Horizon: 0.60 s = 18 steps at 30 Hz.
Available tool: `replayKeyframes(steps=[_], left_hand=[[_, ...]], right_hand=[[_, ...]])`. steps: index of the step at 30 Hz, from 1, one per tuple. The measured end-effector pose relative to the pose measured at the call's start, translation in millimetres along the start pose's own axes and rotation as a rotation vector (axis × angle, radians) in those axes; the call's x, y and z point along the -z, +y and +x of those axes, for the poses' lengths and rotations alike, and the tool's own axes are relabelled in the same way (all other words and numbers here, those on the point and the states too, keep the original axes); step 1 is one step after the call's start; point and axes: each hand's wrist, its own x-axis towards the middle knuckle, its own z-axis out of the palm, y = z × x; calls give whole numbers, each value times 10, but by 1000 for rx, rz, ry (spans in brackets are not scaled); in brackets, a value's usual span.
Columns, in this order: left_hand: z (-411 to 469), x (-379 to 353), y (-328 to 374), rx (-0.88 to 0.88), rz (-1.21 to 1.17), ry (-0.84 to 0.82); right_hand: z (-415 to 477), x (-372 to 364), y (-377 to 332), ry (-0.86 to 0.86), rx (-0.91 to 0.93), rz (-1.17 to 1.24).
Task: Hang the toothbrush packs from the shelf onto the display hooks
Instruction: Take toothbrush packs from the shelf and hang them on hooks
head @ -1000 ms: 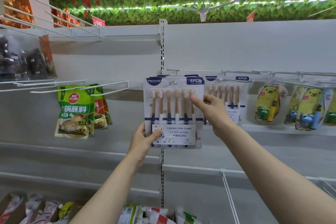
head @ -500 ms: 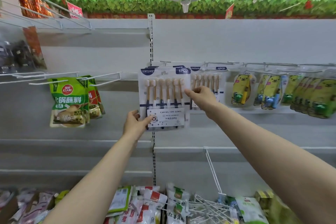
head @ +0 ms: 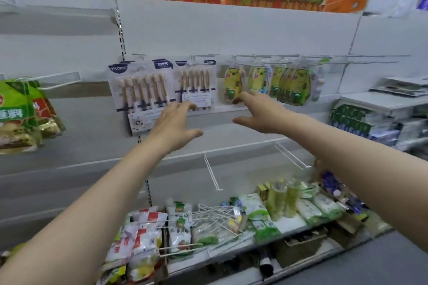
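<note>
Ahead of you, the white shelf unit point(head: 231, 30) carries a row of display hooks point(head: 266, 56). A tilted toothbrush pack point(head: 141, 92) hangs there, a second toothbrush pack point(head: 196, 83) just beside it, then yellow cartoon packs point(head: 289, 83). Off to your left, green pouches point(head: 16, 113) dangle from a wire hook point(head: 60, 76). Down on the bottom shelf point(head: 289, 222) lie food bags point(head: 143, 238), loose white hooks point(head: 215, 213) and green packets point(head: 261, 217), all jumbled together.

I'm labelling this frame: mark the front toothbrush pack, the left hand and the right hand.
front toothbrush pack point(head: 140, 93), head view, on the brush handles.
left hand point(head: 176, 124), head view, back of the hand.
right hand point(head: 262, 113), head view, back of the hand.
</note>
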Motion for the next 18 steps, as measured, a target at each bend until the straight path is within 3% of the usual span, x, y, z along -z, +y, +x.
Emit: replayKeyframes(steps=[4,18], left_hand=[[117,-311,556,-174,-10,-125],[843,-2061,3329,-490,-81,-200]], right_hand=[[-559,130,511,-7,-3,-82],[-2121,638,2987,79,-280,-216]])
